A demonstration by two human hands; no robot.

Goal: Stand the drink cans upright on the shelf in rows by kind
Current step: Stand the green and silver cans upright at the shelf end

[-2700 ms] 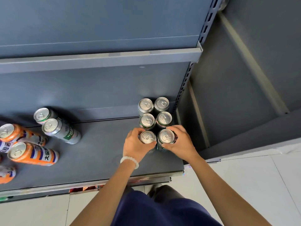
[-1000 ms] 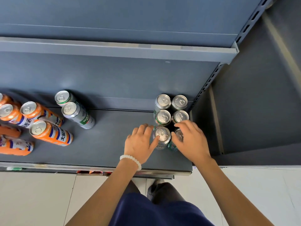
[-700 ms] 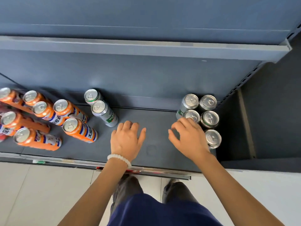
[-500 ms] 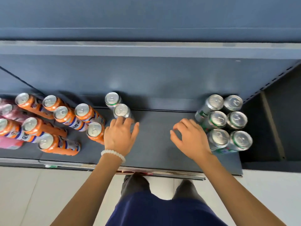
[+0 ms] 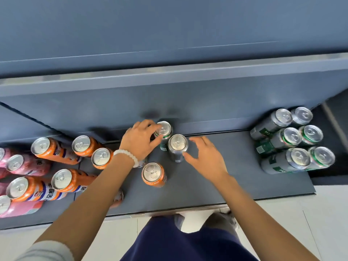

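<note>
Left hand (image 5: pixel 140 141) closing on rear silver can (image 5: pixel 163 129), thumb and fingers not yet clamped; right hand (image 5: pixel 206 158) spread apart beside front silver can (image 5: pixel 178 145), likely for carrying both to the six-can silver block (image 5: pixel 293 142) far right of them. Dark grey shelf (image 5: pixel 216 187), pale tiled floor (image 5: pixel 320 219) below

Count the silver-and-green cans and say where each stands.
8. Six form a block at the right end: back pair, middle pair, front pair. Two stand mid-shelf: rear can under the left hand, front can beside the right hand. Arms could hide more.
</note>
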